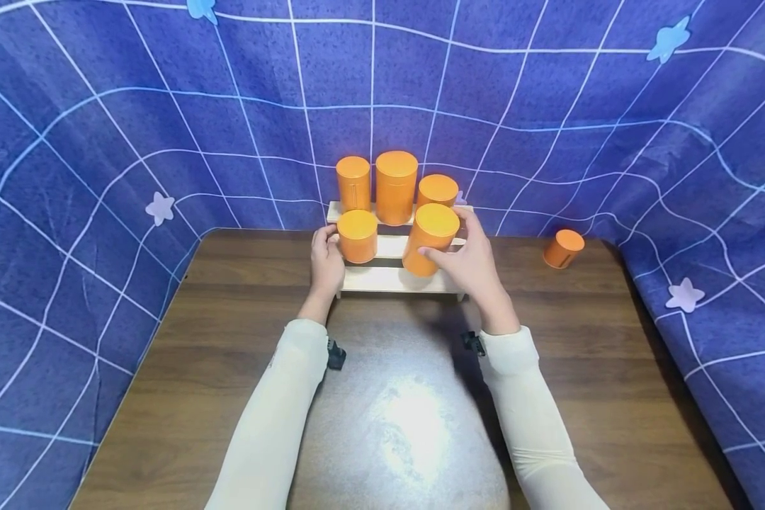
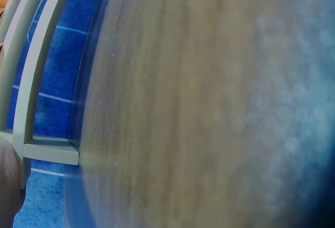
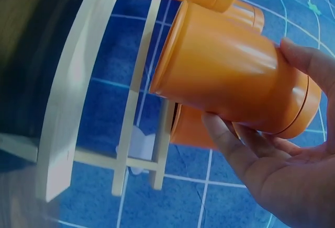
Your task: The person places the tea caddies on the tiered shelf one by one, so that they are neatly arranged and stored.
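Observation:
My right hand [image 1: 470, 258] grips an orange lidded canister [image 1: 428, 241], thumb on one side and fingers on the other. In the right wrist view, this tilted canister [image 3: 225, 66] has its base close over the slats of a small tiered wooden rack [image 1: 392, 280]. At the rack's left end, my left hand [image 1: 327, 262] holds the side frame, its fingers beside a short orange canister [image 1: 358, 241] on the middle tier. Only a sliver of that hand [image 2: 9, 181] shows in the left wrist view, against the rack's end.
On the top tier stand a narrow canister [image 1: 353, 185], a tall wide one [image 1: 395, 188] and a shorter one [image 1: 438, 188] at right. Another small orange canister [image 1: 564, 249] stands apart on the wooden table [image 1: 586, 354]. A blue patterned curtain [image 1: 255, 127] encloses the table's back and sides.

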### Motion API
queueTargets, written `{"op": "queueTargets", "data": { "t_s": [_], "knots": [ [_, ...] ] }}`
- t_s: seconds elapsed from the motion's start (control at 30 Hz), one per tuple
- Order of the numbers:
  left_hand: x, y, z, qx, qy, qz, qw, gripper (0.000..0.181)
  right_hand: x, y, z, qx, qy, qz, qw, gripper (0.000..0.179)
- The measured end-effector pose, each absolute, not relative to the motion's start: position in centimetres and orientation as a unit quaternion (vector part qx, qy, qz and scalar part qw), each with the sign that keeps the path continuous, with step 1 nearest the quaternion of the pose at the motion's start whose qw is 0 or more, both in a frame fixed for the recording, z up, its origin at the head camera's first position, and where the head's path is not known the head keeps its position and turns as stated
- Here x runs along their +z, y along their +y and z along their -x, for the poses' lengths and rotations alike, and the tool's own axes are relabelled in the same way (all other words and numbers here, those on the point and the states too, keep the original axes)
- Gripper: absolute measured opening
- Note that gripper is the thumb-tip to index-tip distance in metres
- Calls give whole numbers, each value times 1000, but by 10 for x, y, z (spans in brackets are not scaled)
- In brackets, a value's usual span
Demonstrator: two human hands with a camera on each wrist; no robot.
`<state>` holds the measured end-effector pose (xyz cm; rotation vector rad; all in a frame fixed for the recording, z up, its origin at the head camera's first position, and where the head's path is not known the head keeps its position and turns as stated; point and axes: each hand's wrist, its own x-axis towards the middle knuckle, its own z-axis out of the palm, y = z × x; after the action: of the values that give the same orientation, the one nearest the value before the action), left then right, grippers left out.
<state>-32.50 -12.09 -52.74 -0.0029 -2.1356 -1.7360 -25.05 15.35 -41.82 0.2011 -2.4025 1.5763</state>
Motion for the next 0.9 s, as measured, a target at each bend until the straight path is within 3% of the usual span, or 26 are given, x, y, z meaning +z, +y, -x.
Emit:
{"op": "queueTargets", "data": {
  "t_s": [0.3,0.57,0.9],
  "knots": [
    [-524,-121,324,-616,-763,1,196,37,-423,138,255,550,-821,-84,124,92],
    [-524,-118,323,-621,-758,3,197,36,-433,125,260,536,-823,-106,155,91],
    [-524,-120,323,-612,-766,0,196,36,-446,111,266,559,-813,-87,142,74]
  ]
}}
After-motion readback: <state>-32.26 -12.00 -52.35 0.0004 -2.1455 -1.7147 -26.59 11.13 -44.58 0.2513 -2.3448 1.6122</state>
